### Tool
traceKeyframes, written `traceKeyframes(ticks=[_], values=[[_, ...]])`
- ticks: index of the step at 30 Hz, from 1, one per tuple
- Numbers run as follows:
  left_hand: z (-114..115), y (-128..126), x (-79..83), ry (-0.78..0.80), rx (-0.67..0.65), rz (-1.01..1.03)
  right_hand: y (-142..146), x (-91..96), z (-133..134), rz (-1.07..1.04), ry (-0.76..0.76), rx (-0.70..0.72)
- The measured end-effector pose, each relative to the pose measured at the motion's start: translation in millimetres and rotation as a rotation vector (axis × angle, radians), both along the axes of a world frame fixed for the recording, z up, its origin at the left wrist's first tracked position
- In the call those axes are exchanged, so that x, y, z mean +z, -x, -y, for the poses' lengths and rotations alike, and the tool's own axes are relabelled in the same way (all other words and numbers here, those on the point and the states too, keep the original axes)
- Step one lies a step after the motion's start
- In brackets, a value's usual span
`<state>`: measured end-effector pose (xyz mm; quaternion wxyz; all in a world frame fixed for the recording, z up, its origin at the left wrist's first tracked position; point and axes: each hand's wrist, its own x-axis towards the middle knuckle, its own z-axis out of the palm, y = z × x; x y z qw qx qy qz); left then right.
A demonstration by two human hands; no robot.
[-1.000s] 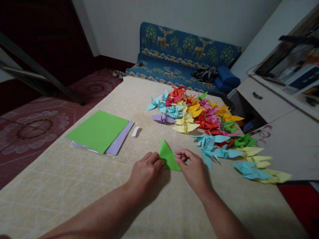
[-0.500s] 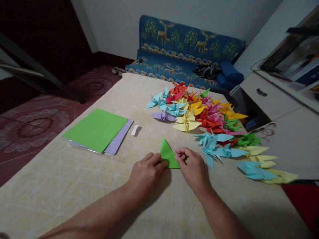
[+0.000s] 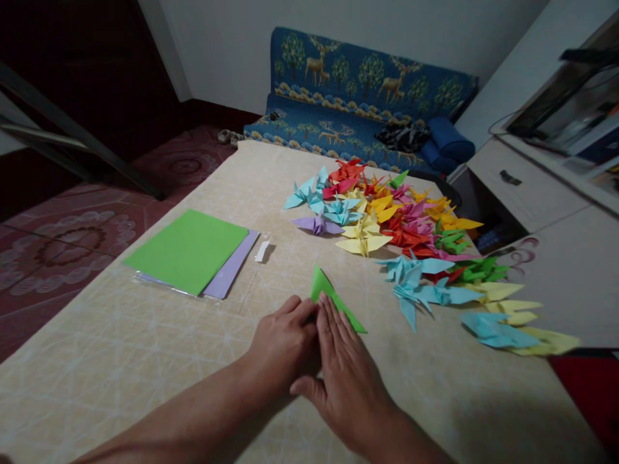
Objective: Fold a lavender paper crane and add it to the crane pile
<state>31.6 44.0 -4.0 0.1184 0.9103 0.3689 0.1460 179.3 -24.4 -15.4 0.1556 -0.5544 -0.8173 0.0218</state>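
A piece of green origami paper [image 3: 321,281], folded to a narrow pointed shape, lies on the table in front of me. My left hand [image 3: 284,338] is curled at its left side, thumb and fingers closed on the edge; the fingertips are partly hidden. Flat across the lower part of the paper lies my right hand [image 3: 348,370], its fingers stretched out together and its thumb apart. The hands touch and cover much of the paper's lower left part.
Green sheets [image 3: 188,248] lie over purple sheets [image 3: 229,267] in a clear sleeve at left, beside a white scrap [image 3: 262,251]. Many folded paper cranes [image 3: 362,238] spread along the right side of the table [image 3: 145,361]. Beyond stand a blue patterned sofa [image 3: 329,116] and a white cabinet [image 3: 541,258].
My right hand has gone from pinching the paper's right edge to lying flat on it, further left. The paper's right side is now folded over, making it narrower.
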Motion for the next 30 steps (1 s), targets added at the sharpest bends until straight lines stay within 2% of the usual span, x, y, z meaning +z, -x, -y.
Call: traceKeyframes(ticks=[5,7,11,16,19,20,23,25,27,30], values=[[-1,1,-3.3,-0.028,-0.003,0.019,-29,-5.3,-4,0.120,0.002,-0.089],[-2,0,-3.8,-0.039,0.016,0.031,-41,-4.2,-11,0.164,-0.026,-0.070],[-2,-1,-2.9,-0.043,0.038,0.053,-49,-2.4,-20,0.292,-0.144,0.018],[-1,-1,-3.9,-0.036,0.050,0.095,-47,-0.3,-27,0.428,-0.362,0.206],[-1,-2,-5.7,-0.041,0.055,0.109,-50,9.6,-38,0.412,-0.392,0.289],[-1,-3,-6.6,-0.045,0.059,0.112,-51,14.9,-42,0.368,-0.364,0.307],[-5,-3,-9.5,-0.050,0.071,0.154,-50,34.2,-53,0.172,-0.256,0.236],[-10,-1,-9.7,0.001,0.088,0.286,-46,46.4,-59,0.003,-0.232,0.182],[-17,1,-7.3,0.157,0.157,0.510,-41,54.4,-63,-0.258,-0.253,0.058],[-27,3,-0.2,0.610,0.347,0.876,-36,53.2,-68,-0.790,-0.209,-0.216]])
